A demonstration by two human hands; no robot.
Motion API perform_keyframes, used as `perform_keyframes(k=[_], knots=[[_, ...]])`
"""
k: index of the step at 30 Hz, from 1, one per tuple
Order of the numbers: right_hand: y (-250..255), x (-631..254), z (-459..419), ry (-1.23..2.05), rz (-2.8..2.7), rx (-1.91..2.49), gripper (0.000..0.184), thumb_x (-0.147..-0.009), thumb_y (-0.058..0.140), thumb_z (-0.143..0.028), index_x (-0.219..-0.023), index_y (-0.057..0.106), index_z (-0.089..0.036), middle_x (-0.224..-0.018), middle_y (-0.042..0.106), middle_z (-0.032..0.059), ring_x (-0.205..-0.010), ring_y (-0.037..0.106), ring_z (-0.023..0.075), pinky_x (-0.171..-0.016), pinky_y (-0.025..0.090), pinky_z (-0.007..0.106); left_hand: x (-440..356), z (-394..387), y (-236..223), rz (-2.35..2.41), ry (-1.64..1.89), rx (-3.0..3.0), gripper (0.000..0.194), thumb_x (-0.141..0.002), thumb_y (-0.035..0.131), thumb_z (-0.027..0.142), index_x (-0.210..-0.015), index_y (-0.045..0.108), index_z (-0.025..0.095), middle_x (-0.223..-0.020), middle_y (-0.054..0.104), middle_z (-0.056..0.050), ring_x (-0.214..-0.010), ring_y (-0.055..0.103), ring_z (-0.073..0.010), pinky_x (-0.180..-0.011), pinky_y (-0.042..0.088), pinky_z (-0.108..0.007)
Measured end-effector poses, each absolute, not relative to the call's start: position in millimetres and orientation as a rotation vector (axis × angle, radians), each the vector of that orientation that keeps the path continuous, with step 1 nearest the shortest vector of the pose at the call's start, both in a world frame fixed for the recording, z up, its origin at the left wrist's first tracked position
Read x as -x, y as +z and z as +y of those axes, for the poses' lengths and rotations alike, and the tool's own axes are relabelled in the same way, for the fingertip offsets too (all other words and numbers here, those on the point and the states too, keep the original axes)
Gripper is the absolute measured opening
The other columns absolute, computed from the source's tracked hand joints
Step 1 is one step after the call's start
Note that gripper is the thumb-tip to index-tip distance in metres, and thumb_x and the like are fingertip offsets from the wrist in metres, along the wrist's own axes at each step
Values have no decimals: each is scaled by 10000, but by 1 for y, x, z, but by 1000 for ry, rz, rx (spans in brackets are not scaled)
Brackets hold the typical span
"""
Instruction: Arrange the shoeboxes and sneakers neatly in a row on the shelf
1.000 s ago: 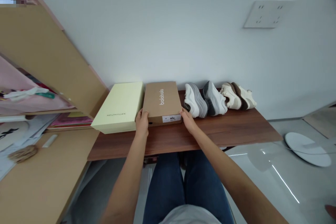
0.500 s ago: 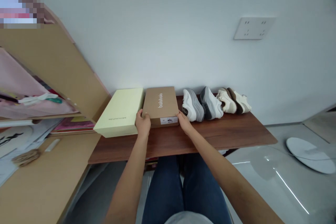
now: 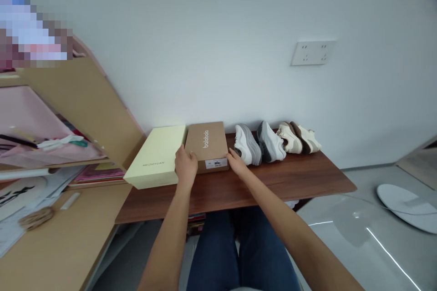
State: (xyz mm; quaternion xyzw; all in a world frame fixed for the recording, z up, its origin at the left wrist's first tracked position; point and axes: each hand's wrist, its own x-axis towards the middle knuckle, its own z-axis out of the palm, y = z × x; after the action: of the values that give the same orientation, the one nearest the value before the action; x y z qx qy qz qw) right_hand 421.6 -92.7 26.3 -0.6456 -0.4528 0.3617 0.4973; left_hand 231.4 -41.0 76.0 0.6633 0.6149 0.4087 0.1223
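Note:
A brown shoebox (image 3: 207, 145) with white "balabala" lettering lies flat on the dark wooden table (image 3: 239, 188), its white label facing me. My left hand (image 3: 186, 167) grips its left front corner, with the fingers tucked between it and a pale yellow shoebox (image 3: 159, 150). On the opposite side my right hand (image 3: 237, 163) holds the right front corner, fingers along the side. Just right of that hand stand grey-and-white sneakers (image 3: 247, 145). Cream-and-brown shoes (image 3: 305, 138) sit farther right.
A white wall (image 3: 211, 54) with a socket plate (image 3: 314, 52) rises behind the table. To the left is a tan desk (image 3: 44, 254) with papers, a coil of twine (image 3: 37, 218) and a shelf. A round white disc (image 3: 409, 207) lies on the floor at right.
My view has tilted up slightly, so everything on the table appears a bit lower. Both hands stay at the brown shoebox's front corners; the boxes and shoes keep their arrangement.

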Motion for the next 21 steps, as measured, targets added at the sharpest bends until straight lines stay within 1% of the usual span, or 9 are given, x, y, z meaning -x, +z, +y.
perform_keyframes(k=[2, 5, 7, 11, 15, 18, 21], knots=[[38, -427, -97, 859, -1073, 1545, 722, -898, 454, -524, -1496, 357, -133, -1556, 366, 120, -1440, 348, 226, -1193, 238, 366, -236, -46, 86, 1712, 1285, -1987, 549, -880, 474, 233, -1405, 442, 75, -1405, 510, -203, -1346, 450, -306, -1142, 337, -454], [61, -444, -104, 796, -1074, 1471, 697, -892, 495, -534, -1492, 373, -201, -1542, 401, 90, -1408, 404, 222, -1171, 297, 370, -249, -52, 103, 1558, 1363, -2013, 544, -886, 486, 250, -1417, 434, 141, -1419, 512, -154, -1354, 445, -272, -1152, 330, -436], [78, -459, -109, 743, -1071, 1440, 659, -900, 494, -536, -1481, 391, -244, -1527, 429, 70, -1389, 431, 220, -1154, 330, 381, -263, -58, 114, 1475, 1344, -2010, 550, -888, 493, 259, -1424, 426, 156, -1426, 509, -148, -1347, 457, -265, -1143, 344, -434], [102, -495, -122, 688, -1026, 1405, 647, -890, 515, -530, -1461, 414, -243, -1514, 446, 82, -1385, 433, 233, -1135, 358, 419, -297, -70, 125, 1340, 1291, -2008, 549, -886, 511, 265, -1421, 430, 175, -1417, 524, -144, -1329, 481, -268, -1120, 373, -447], [107, -527, -137, 676, -942, 1439, 632, -862, 570, -504, -1435, 444, -270, -1515, 445, 84, -1367, 455, 239, -1134, 353, 457, -332, -81, 120, 1248, 1258, -2018, 543, -888, 511, 262, -1418, 438, 171, -1420, 521, -147, -1327, 485, -269, -1117, 377, -442], [102, -547, -148, 656, -920, 1462, 617, -863, 571, -488, -1424, 456, -261, -1504, 459, 87, -1348, 478, 238, -1119, 371, 454, -356, -87, 109, 1206, 1211, -2032, 537, -881, 511, 243, -1404, 454, 138, -1408, 526, -168, -1320, 491, -276, -1111, 386, -435], [94, -564, -156, 625, -907, 1497, 593, -867, 563, -483, -1409, 473, -260, -1495, 472, 80, -1341, 483, 235, -1098, 398, 441, -376, -92, 95, 1157, 1190, -2042, 538, -873, 503, 224, -1401, 457, 135, -1394, 538, -168, -1302, 509, -270, -1097, 402, -425]])
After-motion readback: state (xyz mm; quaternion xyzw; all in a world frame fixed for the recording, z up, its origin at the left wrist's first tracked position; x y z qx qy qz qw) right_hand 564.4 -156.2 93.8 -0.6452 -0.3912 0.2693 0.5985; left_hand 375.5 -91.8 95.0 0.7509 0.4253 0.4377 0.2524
